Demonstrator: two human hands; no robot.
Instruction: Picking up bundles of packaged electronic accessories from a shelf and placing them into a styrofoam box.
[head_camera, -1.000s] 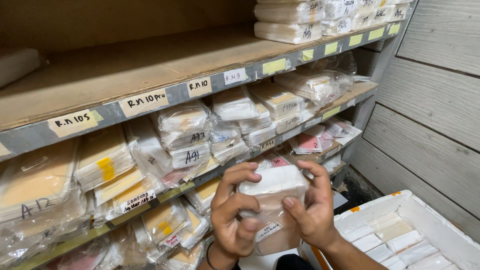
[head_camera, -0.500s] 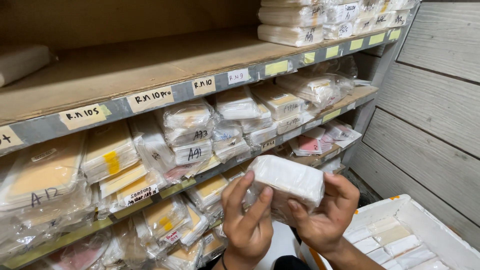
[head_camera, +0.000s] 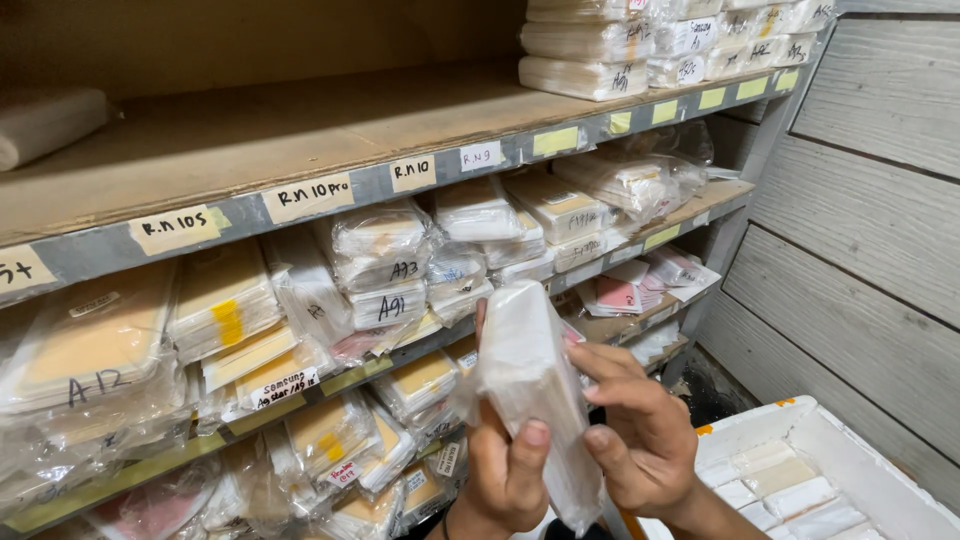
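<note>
1. The left hand (head_camera: 505, 470) has its grip closed around the lower part of a white packet wrapped in clear plastic (head_camera: 530, 385), thumb pressed on the front face and fingers wrapped behind.
2. The right hand (head_camera: 640, 440) also grips the same packet from its right side, with the thumb on the front near the bottom and the fingers curled over the edge higher up.
3. The packet stands almost upright, tilted slightly, in front of the middle shelf (head_camera: 420, 350), held in the air between both hands and apart from the stacks behind it.
4. The middle shelf is crowded with similar plastic-wrapped packets (head_camera: 385, 270), some white and some with tan or yellow faces, several bearing handwritten marks.
5. The top shelf (head_camera: 300, 140) is mostly bare brown board; a stack of white packets (head_camera: 620, 50) sits at its far right end, and paper labels (head_camera: 308, 197) are stuck along its front edge.
6. The lower shelf (head_camera: 130, 485) holds more wrapped packets, some with pink or orange faces.
7. At the lower right, a white foam box (head_camera: 880, 490) holds rows of small pale packets, just beside the right forearm.
8. A grey plank wall (head_camera: 880, 230) runs along the right side.
</note>
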